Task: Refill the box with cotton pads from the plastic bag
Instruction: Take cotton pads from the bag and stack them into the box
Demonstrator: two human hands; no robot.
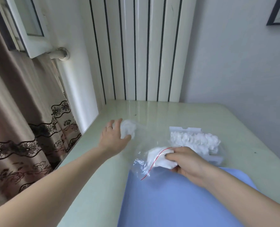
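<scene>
A clear plastic bag (141,164) with a red zip line lies on the pale green table (103,177). My right hand (185,161) grips a bunch of white cotton pads (159,158) at the bag's mouth. My left hand (113,136) reaches to the far left, fingers spread around another clump of white cotton pads (128,129); its grasp looks loose. The clear box (181,129), at the right behind my right hand, holds a row of white cotton pads (195,140).
A blue mat (177,202) covers the table's near part. A white radiator (136,49) stands behind the table, with a brown lace-trimmed curtain (21,120) at the left. The table's left edge runs close to my left forearm.
</scene>
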